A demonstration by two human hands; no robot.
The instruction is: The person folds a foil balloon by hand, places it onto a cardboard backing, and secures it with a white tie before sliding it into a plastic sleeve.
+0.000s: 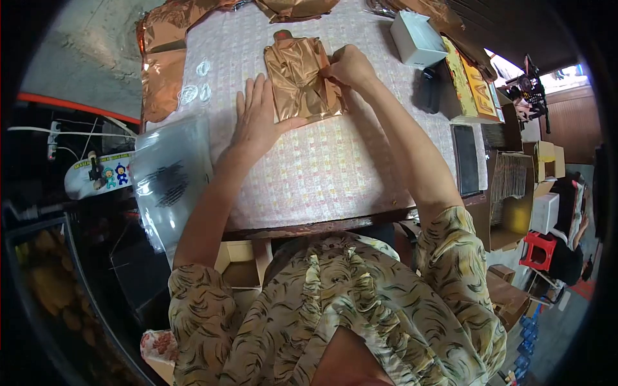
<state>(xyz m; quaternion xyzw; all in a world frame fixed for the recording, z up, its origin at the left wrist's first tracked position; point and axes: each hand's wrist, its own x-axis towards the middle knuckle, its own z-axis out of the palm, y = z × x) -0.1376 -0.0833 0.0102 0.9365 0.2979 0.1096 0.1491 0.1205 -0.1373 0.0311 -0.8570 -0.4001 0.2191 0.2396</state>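
A: What lies at the left of the tablecloth [302,174]?

B: Copper-coloured foil [164,87] at the far side, clear plastic bags [187,138] nearer, partly over the edge. White loops [188,94] lie just right of the foil.

A: State of the left hand [257,112]?

B: Flat, fingers spread wide, grasping nothing; the thumb touches the bottom edge of the foil pouch [296,74].

A: Where is that pouch?

B: On the cloth, between both hands, creased.

A: And the right hand [352,67]?

B: Curled narrow at the pouch's right edge. Whether it pinches the foil, I cannot tell.

A: Further right?

B: A white box [415,40], a black object [427,90], then a yellow box [473,87].
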